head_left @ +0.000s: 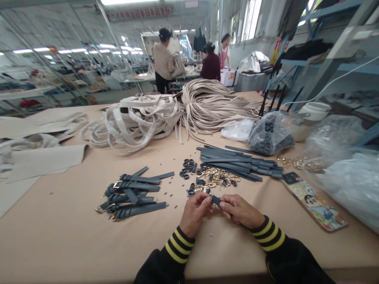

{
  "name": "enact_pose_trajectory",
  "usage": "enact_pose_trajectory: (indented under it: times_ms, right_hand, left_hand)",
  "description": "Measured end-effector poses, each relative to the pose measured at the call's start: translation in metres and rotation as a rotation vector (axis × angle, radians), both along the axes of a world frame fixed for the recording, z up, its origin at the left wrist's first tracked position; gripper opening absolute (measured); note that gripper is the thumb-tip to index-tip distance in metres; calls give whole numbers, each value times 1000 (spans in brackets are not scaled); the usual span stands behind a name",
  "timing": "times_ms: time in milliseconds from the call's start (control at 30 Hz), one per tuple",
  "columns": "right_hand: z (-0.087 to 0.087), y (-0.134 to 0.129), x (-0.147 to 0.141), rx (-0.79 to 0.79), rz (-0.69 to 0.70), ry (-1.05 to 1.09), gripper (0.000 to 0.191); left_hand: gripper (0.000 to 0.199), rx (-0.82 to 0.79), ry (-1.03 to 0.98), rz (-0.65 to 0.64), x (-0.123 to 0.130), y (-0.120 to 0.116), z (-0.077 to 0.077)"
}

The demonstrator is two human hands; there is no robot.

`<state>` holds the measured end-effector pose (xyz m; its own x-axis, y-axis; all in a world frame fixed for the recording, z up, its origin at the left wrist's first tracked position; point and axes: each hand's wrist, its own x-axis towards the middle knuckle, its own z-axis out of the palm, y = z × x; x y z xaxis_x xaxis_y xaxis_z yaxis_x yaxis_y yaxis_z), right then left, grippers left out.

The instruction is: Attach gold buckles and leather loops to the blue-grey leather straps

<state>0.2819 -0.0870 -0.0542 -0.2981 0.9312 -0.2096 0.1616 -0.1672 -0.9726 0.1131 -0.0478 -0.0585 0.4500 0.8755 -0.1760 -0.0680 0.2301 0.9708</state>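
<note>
Both my left hand (197, 211) and my right hand (240, 211) pinch a short dark blue-grey strap (216, 200) between them, low over the table. The left fingers close on its left end, the right fingers on its right end. What lies under the fingertips is hidden. Just beyond my hands is a pile of gold buckles (217, 176), mixed with small dark strap loops (187, 167). Behind it lies a stack of flat dark straps (239, 161). To the left, several dark straps fitted with buckles (133, 193) rest in a heap.
A phone in a cartoon case (314, 201) lies at right, beside clear plastic bags (352, 177). A bag of dark pieces (271, 134) and a white bucket (312, 114) stand behind. Beige strap bundles (207, 102) and fabric sheets (53, 159) cover the table's back and left. Several people stand beyond.
</note>
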Motion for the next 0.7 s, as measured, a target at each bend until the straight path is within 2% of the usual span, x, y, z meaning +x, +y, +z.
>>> enact_pose_trajectory:
  times_ms: [167, 233, 467, 600, 700]
  right_hand:
    - [3, 1, 1, 68, 38, -110, 25]
    - [5, 1, 0, 76, 30, -150, 25]
    - [4, 2, -1, 48, 27, -179, 25]
    - [4, 0, 1, 26, 69, -163, 27]
    - [6, -2, 3, 77, 143, -128, 28]
  left_hand:
    - [22, -102, -121, -10, -3, -5, 0]
    - [22, -76, -97, -8, -3, -8, -1]
    - [16, 324, 104, 5, -2, -20, -12]
    - [19, 578, 283, -4, -4, -25, -12]
    - [20, 581, 346, -17, -5, -28, -9]
